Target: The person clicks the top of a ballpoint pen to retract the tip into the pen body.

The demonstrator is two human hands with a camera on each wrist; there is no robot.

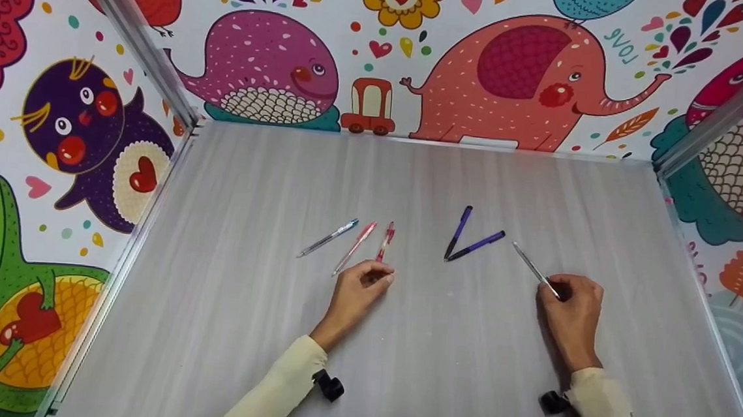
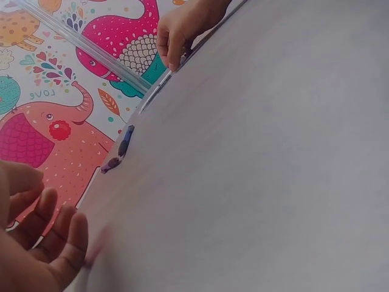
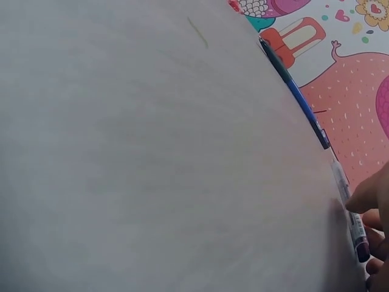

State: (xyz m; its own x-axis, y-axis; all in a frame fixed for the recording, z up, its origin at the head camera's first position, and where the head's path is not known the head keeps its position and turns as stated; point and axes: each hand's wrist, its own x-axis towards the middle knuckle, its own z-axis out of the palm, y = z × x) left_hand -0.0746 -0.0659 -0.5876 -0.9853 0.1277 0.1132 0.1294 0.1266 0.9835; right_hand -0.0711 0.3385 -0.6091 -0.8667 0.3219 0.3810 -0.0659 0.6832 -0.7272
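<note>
There are two purple pens, two pinkish-red pens, one teal-ended pen and one pale pen.

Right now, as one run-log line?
left hand: empty, near red pen | right hand: pinching pale pen | two purple pens: lying in a V

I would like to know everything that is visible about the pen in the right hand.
The pen is slim and straight, with a pale, clear-looking barrel, probably plastic, and a dark rear end. The right hand pinches it near that end. Its narrow tip points forward and leftward, apart from the nearest purple-and-black pen. Whether it touches the tabletop is unclear.
</note>
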